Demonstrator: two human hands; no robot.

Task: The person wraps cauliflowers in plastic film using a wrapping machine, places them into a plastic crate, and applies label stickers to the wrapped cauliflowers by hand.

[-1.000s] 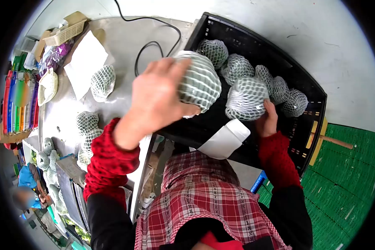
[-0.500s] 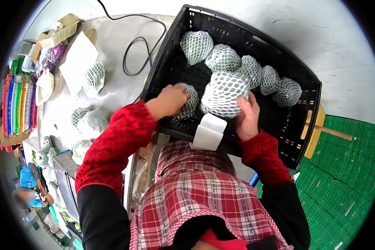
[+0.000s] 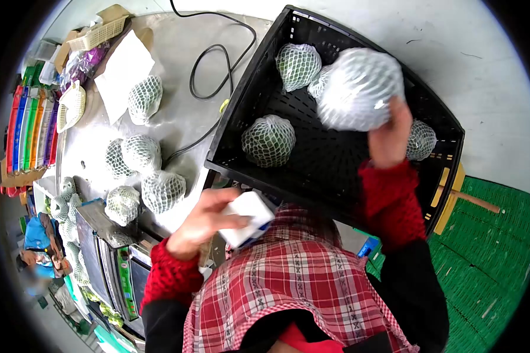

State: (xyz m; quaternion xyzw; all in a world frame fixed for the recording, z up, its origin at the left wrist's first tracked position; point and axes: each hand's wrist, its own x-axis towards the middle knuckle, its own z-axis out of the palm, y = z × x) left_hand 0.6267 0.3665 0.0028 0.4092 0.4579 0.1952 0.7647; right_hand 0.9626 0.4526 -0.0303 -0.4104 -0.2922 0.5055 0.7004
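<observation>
My right hand grips a large, pale round fruit in a white foam net, raised over the black plastic crate and blurred by motion. My left hand is closed on a small white box with some blue on its side, below the crate's near edge. Inside the crate, a netted green fruit lies toward the near left corner. Another netted fruit sits at the far left, and one at the right. The raised fruit partly hides others behind it.
On the metal table to the left lie several netted fruits, white paper and a looped black cable. Beyond them stand colourful stacked trays. Green slatted panels lie at the right. A person is at the far left.
My right hand has raised the netted fruit up and to the right. My left hand has let go of a netted fruit in the crate and taken hold of the white box.
</observation>
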